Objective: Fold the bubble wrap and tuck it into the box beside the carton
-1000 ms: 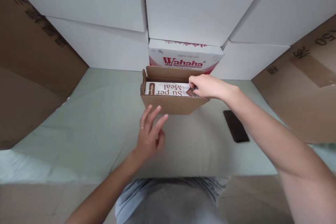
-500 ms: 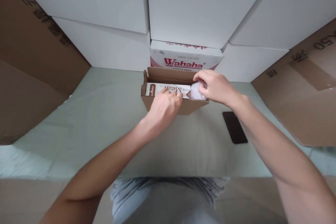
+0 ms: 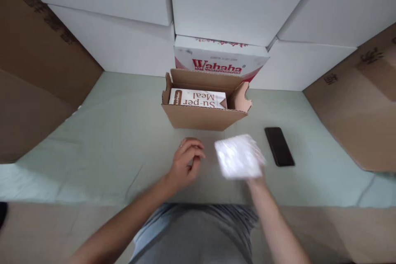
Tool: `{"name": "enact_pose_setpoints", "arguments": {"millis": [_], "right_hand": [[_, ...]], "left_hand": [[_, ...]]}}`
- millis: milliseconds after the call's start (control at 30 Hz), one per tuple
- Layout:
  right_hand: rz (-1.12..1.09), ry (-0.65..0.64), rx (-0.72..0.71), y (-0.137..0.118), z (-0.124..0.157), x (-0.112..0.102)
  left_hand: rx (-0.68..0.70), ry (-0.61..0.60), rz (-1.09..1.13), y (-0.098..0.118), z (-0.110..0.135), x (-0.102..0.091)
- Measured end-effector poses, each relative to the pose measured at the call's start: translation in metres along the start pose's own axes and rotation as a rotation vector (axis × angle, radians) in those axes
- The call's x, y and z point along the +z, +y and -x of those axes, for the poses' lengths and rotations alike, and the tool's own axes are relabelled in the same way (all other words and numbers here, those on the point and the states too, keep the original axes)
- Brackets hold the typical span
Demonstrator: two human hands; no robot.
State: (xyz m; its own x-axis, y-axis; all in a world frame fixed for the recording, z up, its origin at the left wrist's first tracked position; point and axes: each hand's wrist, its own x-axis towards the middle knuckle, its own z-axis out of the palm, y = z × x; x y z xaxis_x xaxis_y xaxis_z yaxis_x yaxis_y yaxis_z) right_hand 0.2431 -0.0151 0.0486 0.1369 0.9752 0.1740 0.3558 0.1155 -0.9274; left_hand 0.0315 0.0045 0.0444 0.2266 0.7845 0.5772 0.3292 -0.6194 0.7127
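Note:
My right hand (image 3: pixel 258 169) grips a shiny white packet (image 3: pixel 238 156), which looks wrapped in clear plastic and is blurred. It is off the table, in front of the small open cardboard box (image 3: pixel 198 117); most of the fingers are hidden behind it. Left of the packet, my left hand (image 3: pixel 187 159) is empty, its fingers loosely curled with the thumb apart. Inside the cardboard box lies a white carton (image 3: pixel 198 98) marked "Su-per Meal", its lettering upside down to me. Space shows at the right end of the box, beside that carton.
A black phone (image 3: pixel 279 146) lies on the green cloth-covered table (image 3: pixel 102 152) at right. Behind the small box stands a white Wahaha carton (image 3: pixel 221 55) under stacked white boxes (image 3: pixel 222 0). Large brown cartons flank the table at left (image 3: pixel 40 90) and right (image 3: pixel 355 119).
My right hand has lifted the white packet out of the box's right end and brought it toward me. My left hand has left the box's front edge and moved back empty.

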Motion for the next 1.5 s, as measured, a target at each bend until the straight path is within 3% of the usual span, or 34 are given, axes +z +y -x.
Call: {"name": "enact_pose_setpoints", "arguments": {"millis": [100, 200, 333, 433, 533, 667, 867, 1000, 1100, 1167, 1233, 1300, 1367, 1500], "right_hand": [[-0.098, -0.017, 0.236, 0.034, 0.018, 0.027], [-0.233, -0.174, 0.437, 0.04, 0.033, 0.041], [-0.273, -0.399, 0.427, 0.032, 0.044, 0.044], [-0.293, -0.473, 0.413, 0.029, 0.044, 0.044], [-0.356, -0.415, 0.438, 0.031, 0.042, 0.043], [-0.406, -0.119, 0.514, 0.034, 0.042, 0.039], [-0.416, -0.164, 0.556, 0.027, 0.041, 0.039], [-0.401, -0.168, 0.663, 0.022, 0.044, 0.042], [-0.492, -0.202, 0.676, 0.02, 0.05, 0.043], [-0.526, -0.22, 0.678, 0.021, 0.052, 0.043], [-0.508, -0.196, 0.678, 0.025, 0.052, 0.041], [-0.407, -0.133, 0.658, 0.031, 0.05, 0.037], [-0.245, -0.048, 0.581, 0.04, 0.048, 0.033], [0.102, 0.032, 0.351, 0.051, 0.05, 0.03]], "left_hand": [[-0.284, -0.09, 0.142, -0.001, 0.029, 0.011], [-0.549, -0.136, 0.259, -0.001, 0.041, 0.02], [-0.857, -0.191, 0.429, 0.0, 0.041, 0.028], [-0.957, -0.186, 0.508, 0.0, 0.037, 0.029], [-1.062, -0.02, 0.645, -0.003, 0.035, 0.023], [-1.207, 0.191, 0.806, -0.009, 0.038, 0.012], [-1.104, 0.1, 0.766, -0.014, 0.045, 0.013], [-0.823, 0.211, 0.359, -0.016, 0.046, 0.013], [-0.662, -0.006, 0.184, -0.009, 0.047, 0.01], [-0.697, -0.152, 0.231, -0.003, 0.047, 0.006], [-0.795, -0.183, 0.251, -0.002, 0.047, 0.002], [-0.858, -0.129, 0.188, -0.009, 0.049, -0.003], [-0.815, -0.075, 0.025, -0.023, 0.053, -0.01], [-0.491, -0.015, -0.42, -0.047, 0.068, -0.016]]}}
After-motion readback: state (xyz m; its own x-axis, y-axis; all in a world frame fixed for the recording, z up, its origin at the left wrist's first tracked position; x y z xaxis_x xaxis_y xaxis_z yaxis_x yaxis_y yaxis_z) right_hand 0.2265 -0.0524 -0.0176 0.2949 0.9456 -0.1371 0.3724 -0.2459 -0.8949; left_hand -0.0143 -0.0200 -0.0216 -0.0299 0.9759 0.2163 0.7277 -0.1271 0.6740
